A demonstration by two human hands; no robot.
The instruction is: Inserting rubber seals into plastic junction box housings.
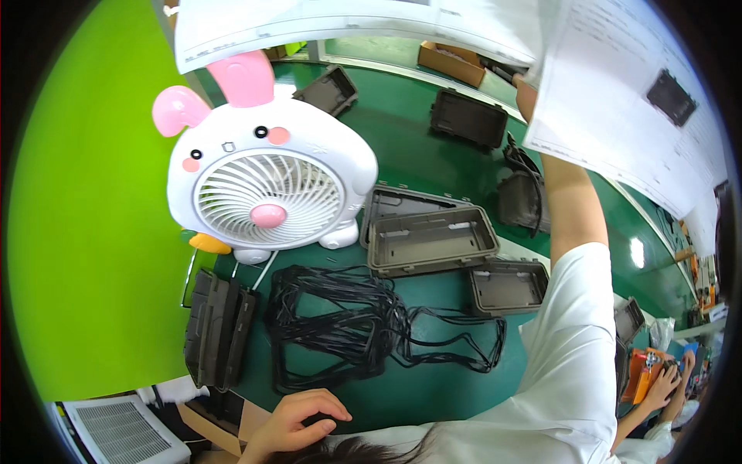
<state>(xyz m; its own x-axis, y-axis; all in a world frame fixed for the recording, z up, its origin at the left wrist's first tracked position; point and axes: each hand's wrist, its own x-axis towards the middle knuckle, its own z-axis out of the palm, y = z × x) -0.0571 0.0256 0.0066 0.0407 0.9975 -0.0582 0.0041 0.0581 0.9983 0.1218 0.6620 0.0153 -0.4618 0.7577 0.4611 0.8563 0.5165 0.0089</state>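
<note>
My left hand (305,421) rests at the near edge of the green table, its fingers loosely bent with thumb and forefinger apart and nothing visible between them. Just beyond it lies a tangled heap of thin black rubbery loops (332,325). My right arm stretches far forward over the table. Most of my right hand (526,97) is hidden behind a hanging printed sheet (595,100), so its fingers do not show. A dark, long object (498,69) shows beside it, next to a cardboard box (452,63); whether I hold it cannot be told.
A white rabbit-shaped fan (348,158) stands at the left. Dark plastic case halves (433,240) lie mid-table, with a smaller case part (510,288), another shell (469,117) and stacked cases (216,329) around. At the lower right, another person's hands (661,387) work near an orange object (640,375).
</note>
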